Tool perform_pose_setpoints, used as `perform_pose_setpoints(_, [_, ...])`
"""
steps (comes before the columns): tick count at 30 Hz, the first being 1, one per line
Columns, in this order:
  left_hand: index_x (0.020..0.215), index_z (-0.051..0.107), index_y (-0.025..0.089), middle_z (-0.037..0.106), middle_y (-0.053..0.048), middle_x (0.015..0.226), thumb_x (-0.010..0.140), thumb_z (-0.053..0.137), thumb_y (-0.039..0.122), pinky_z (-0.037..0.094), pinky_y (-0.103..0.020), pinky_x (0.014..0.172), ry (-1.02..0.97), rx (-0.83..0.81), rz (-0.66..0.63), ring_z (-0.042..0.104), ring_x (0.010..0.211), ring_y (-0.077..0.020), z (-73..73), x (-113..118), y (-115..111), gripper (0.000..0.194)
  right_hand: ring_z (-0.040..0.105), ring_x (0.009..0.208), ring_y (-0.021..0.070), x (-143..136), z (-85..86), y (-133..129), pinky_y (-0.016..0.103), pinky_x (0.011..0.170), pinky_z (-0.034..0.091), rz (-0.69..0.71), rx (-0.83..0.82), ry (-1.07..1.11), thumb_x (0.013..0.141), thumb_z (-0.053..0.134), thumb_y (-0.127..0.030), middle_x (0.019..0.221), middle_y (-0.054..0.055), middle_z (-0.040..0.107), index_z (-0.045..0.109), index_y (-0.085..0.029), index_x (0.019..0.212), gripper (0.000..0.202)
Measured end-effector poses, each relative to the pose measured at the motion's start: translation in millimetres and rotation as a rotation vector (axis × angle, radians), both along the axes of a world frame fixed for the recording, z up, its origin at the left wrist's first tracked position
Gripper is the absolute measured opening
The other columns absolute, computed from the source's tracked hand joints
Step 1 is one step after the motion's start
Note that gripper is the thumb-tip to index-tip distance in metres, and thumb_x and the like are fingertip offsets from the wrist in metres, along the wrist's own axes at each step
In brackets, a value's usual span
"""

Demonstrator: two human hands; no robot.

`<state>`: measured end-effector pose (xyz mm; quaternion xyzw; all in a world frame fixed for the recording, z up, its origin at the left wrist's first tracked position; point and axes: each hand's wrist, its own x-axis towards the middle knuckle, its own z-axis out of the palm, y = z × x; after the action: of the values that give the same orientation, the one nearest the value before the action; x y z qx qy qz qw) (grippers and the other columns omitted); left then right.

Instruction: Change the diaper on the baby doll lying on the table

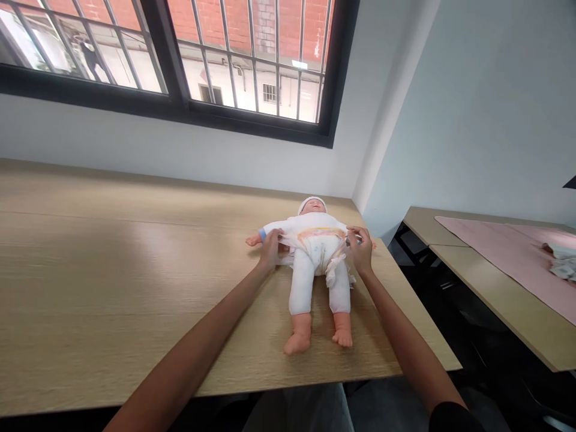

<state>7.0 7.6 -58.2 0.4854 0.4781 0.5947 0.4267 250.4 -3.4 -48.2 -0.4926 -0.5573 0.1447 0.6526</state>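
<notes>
A baby doll [302, 294] in white clothes and a white cap lies on its back on the wooden table [135, 288], feet towards me. Around its hips is a white diaper [322, 247] with an orange-edged waistband. My left hand [271, 249] pinches the diaper's side at the doll's hip, on the left of the view. On the other side my right hand [360, 247] has its fingers closed at the diaper's opposite edge. Crumpled white ruffles hang over the doll's thigh near my right hand. My fingertips are partly hidden by the thin material.
A barred window [252, 66] is in the wall behind the table. To the right, past a dark gap, stands a second table [450, 231] with a pink mat [504, 252] and some cloth items [564, 261] on it. The first table's right edge runs close to my right forearm.
</notes>
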Motion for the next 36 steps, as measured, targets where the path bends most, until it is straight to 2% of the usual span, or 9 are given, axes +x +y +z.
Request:
perform_pose_setpoints(2, [0.08,0.049,0.022,0.059,-0.004,0.083,0.085,0.044,0.042,0.048,-0.034,0.08,0.071,0.112,0.178,0.056,0.084,-0.0202,6.3,3,-5,0.021,0.056,0.095,0.0192,-7,1.6,-5,0.033,0.09,0.041,0.049,0.009,-0.072,0.08,0.052,-0.035,0.096,0.006,0.064,0.066,-0.019,0.085,0.022])
perform_pose_setpoints(4, [0.089,0.054,0.022,0.06,-0.005,0.098,0.086,0.047,0.042,0.043,-0.035,0.092,0.235,0.247,0.234,0.054,0.099,-0.022,12.1,7,-12,0.021,0.056,0.095,0.0196,-10,-0.1,-6,0.034,0.09,0.041,0.059,-0.006,-0.093,0.08,0.054,-0.035,0.096,0.006,0.064,0.065,-0.019,0.085,0.02])
perform_pose_setpoints(7, [0.105,0.059,0.022,0.058,-0.007,0.113,0.087,0.047,0.041,0.036,-0.039,0.104,0.54,0.43,0.198,0.049,0.114,-0.0243,16.0,12,-21,0.028,0.057,0.089,0.0186,-10,-5.7,-1,0.034,0.087,0.044,0.036,-0.046,-0.023,0.077,0.055,-0.035,0.1,0.008,0.062,0.061,-0.018,0.091,0.022])
perform_pose_setpoints(10, [0.113,0.059,0.023,0.055,-0.007,0.12,0.087,0.049,0.037,0.034,-0.04,0.106,0.653,0.483,0.116,0.047,0.118,-0.0246,13.6,14,-25,0.031,0.057,0.084,0.0175,-6,-10.6,5,0.033,0.081,0.047,0.039,-0.092,0.09,0.073,0.06,-0.037,0.096,0.007,0.06,0.055,-0.018,0.095,0.029])
perform_pose_setpoints(15, [0.111,0.059,0.021,0.056,-0.007,0.117,0.086,0.052,0.036,0.036,-0.039,0.105,0.683,0.449,0.068,0.049,0.116,-0.0239,6.8,14,-22,0.03,0.057,0.076,0.0154,-1,-13.1,10,0.031,0.074,0.048,0.081,-0.136,0.211,0.065,0.068,-0.04,0.095,0.005,0.056,0.049,-0.019,0.098,0.043])
perform_pose_setpoints(20, [0.106,0.058,0.02,0.057,-0.007,0.112,0.087,0.051,0.037,0.038,-0.039,0.102,0.656,0.459,0.046,0.051,0.111,-0.0238,3.0,13,-19,0.026,0.055,0.066,0.0121,1,-11.3,10,0.028,0.066,0.047,0.067,-0.121,0.292,0.062,0.064,-0.032,0.096,0.004,0.055,0.046,-0.02,0.098,0.042])
perform_pose_setpoints(26, [0.099,0.057,0.021,0.059,-0.007,0.104,0.087,0.053,0.034,0.041,-0.041,0.098,0.619,0.51,0.052,0.053,0.106,-0.0245,-2.1,14,-14,0.019,0.057,0.07,0.0132,4,-9.0,11,0.028,0.065,0.047,0.03,-0.078,0.338,0.063,0.06,-0.029,0.095,0.003,0.056,0.044,-0.021,0.1,0.041])
perform_pose_setpoints(36, [0.099,0.055,0.021,0.059,-0.007,0.103,0.087,0.053,0.035,0.043,-0.042,0.095,0.611,0.508,0.037,0.054,0.104,-0.0245,-4.9,12,-12,0.018,0.058,0.075,0.0138,4,-7.8,10,0.028,0.068,0.048,0.031,-0.043,0.374,0.064,0.06,-0.026,0.093,0.002,0.056,0.043,-0.022,0.101,0.041])
